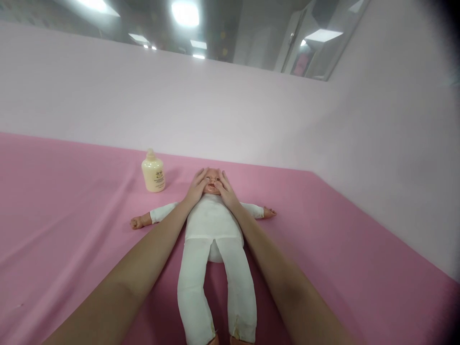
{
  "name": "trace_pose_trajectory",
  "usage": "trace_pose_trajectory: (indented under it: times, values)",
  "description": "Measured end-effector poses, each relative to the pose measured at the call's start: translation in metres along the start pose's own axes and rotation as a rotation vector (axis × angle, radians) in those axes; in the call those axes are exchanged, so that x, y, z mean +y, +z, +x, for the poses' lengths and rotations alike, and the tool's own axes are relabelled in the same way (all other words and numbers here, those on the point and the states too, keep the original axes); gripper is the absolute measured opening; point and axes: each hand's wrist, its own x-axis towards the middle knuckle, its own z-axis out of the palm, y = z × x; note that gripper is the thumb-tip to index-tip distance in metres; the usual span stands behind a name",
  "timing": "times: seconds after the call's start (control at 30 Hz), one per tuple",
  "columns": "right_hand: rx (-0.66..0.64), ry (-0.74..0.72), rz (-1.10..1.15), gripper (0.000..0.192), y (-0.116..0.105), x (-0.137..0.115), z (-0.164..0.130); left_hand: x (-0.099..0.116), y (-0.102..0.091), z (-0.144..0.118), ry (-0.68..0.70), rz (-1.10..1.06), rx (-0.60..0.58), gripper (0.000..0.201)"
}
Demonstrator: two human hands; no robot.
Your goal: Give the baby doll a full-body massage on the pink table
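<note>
A baby doll (212,225) in white clothes lies on its back on a pink cloth, arms spread, legs toward me. My left hand (197,186) rests against the left side of the doll's head (212,184). On the head's right side lies my right hand (224,188), its fingers over the cheek. Both hands cup the face, fingers flat rather than gripping. A cream lotion bottle (153,171) stands upright just left of the doll's head, a short way from my left hand.
The pink cloth (72,206) covers the whole surface. Pale pink walls (251,110) rise behind and to the right, meeting in a corner at the far right. A mirror or window strip runs above the back wall.
</note>
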Motion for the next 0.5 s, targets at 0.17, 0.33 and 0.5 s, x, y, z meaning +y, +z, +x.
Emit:
trace_pose_trajectory:
  times: [0.17,0.33,0.5]
  values:
    - [0.035,0.239,0.083,0.098,0.0021,0.0071,0.003,-0.0023,0.0037,-0.0006,-0.15,0.028,0.087,0.066]
    - [0.006,0.179,0.077,0.095,0.0025,0.0053,0.002,-0.0005,0.0033,-0.0053,-0.076,0.179,0.139,0.052]
    - [-0.02,-0.052,-0.038,0.068,0.0012,-0.0016,-0.0021,0.0017,0.0005,-0.0072,0.17,0.262,0.069,0.04]
